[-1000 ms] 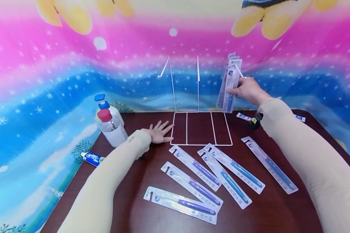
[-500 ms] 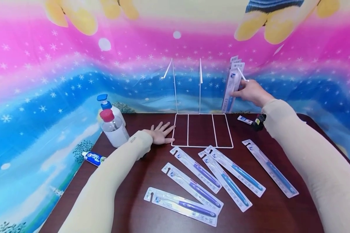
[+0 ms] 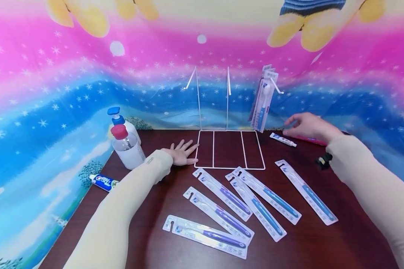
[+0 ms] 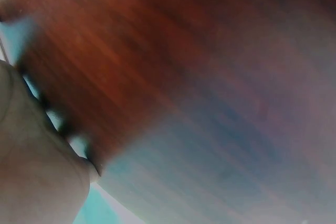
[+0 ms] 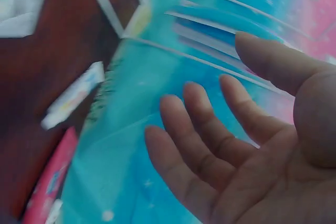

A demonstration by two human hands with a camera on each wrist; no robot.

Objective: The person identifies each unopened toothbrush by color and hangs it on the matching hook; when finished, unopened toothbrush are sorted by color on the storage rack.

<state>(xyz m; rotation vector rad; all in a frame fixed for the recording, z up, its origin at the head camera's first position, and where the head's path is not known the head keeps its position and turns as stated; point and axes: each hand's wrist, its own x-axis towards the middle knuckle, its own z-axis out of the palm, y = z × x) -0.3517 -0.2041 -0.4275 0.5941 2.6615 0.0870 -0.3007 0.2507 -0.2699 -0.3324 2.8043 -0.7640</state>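
Note:
My left hand [image 3: 180, 153] lies on the table with fingers spread, its fingertips at the left edge of the white wire rack [image 3: 229, 168]. The left wrist view shows just part of that hand [image 4: 42, 150] against blurred wood. On the rack's right hook hang several packaged toothbrushes [image 3: 264, 104], the front one blue-handled. To the right of them is my right hand [image 3: 308, 126], holding nothing; in the right wrist view its palm [image 5: 241, 156] faces the camera with fingers apart. Below it lie a small white toothpaste tube [image 3: 282, 139] and a red item [image 3: 311, 140], partly hidden by the hand.
Several packaged toothbrushes with purple [image 3: 223, 239] and blue handles [image 3: 306, 192] lie across the table front. At left stand a red-capped bottle [image 3: 129, 151] and a blue-pump bottle [image 3: 116, 116], near a blue toothpaste tube [image 3: 102, 182]. A patterned cloth [image 3: 155, 93] hangs behind.
My right hand has let go of the toothbrush pack on the right hook and moved right and down, away from it. The pack now hangs with the others. My left hand has stayed put.

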